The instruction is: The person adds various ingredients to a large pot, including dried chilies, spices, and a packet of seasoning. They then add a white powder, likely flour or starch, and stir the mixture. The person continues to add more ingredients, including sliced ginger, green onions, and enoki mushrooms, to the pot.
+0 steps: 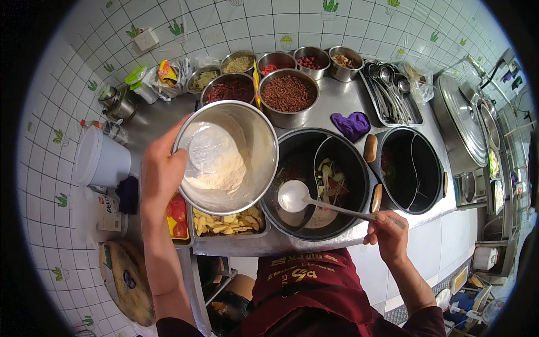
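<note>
My left hand grips the rim of a tilted stainless steel pot with pale powder heaped inside. My right hand holds the handle of a metal ladle. The ladle's bowl is over the left half of a black divided hot pot. Cut vegetables and spices lie in that pot's right part, and pale powder shows near its lower edge on both sides of the divider. A second black divided pot stands to the right, with some contents low in its left half.
Steel containers of dried spices stand along the tiled wall. A tray of ladles, a purple cloth and a large lidded steel pot are at the right. Sliced ginger and tomatoes sit near the front edge.
</note>
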Available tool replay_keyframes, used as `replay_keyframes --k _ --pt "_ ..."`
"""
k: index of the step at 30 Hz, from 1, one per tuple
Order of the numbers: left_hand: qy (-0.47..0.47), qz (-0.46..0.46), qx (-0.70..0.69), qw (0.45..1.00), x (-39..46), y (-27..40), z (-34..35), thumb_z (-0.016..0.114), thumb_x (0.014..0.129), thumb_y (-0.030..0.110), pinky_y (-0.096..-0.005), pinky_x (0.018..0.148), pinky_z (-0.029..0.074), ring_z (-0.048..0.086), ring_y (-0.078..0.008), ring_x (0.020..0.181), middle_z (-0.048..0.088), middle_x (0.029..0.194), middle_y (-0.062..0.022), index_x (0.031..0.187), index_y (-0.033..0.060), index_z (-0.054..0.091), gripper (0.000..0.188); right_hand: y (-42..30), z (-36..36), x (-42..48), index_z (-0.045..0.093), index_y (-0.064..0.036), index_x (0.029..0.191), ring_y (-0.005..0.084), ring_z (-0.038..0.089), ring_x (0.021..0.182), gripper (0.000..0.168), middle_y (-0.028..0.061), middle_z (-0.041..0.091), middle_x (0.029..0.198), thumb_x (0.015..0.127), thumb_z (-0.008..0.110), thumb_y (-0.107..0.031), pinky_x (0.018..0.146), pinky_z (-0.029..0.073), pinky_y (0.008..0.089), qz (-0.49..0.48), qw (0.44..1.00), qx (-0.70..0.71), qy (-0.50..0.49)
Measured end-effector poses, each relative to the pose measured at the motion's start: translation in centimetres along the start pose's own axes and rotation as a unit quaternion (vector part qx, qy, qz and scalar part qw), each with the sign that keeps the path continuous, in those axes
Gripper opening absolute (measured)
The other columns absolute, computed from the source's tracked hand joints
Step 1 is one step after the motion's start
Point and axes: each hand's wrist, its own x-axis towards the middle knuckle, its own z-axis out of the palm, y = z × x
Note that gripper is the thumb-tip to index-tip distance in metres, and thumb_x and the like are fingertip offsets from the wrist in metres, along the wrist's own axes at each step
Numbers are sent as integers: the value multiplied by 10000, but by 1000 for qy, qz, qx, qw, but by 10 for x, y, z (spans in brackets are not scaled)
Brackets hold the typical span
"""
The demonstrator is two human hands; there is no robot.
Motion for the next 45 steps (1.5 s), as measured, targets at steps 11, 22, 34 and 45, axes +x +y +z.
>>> replay_keyframes --k 11,22,34,45 --pt "-4 -72 28 997 -11 34 10 423 741 -70 -252 894 448 627 -153 1018 674 1125 -156 1296 9 569 579 11 24 50 662 68 977 206 645 629 149 134 604 779 896 605 -44 546 498 301 -118 922 -277 -244" --pt "80 -108 81 988 -55 38 8 443 721 -31 -316 844 491 687 -261 930 683 1032 -203 1253 65 610 566 8 34 82 661 73 916 190 635 586 154 136 647 758 906 608 -71 533 504 289 -92 896 -304 -309" --pt "88 -51 57 993 -36 35 26 426 729 -55 -290 880 475 670 -231 983 682 1075 -204 1263 26 591 565 -63 -34 88 630 68 877 189 569 460 227 145 636 677 884 615 -158 470 490 287 56 991 7 -121" --pt "15 -157 -241 958 75 110 182 519 763 27 -237 301 344 525 -128 462 647 913 -107 1349 44 509 586 -104 -25 147 593 59 920 199 645 630 367 134 634 813 970 570 -304 599 564 336 9 987 83 -134"
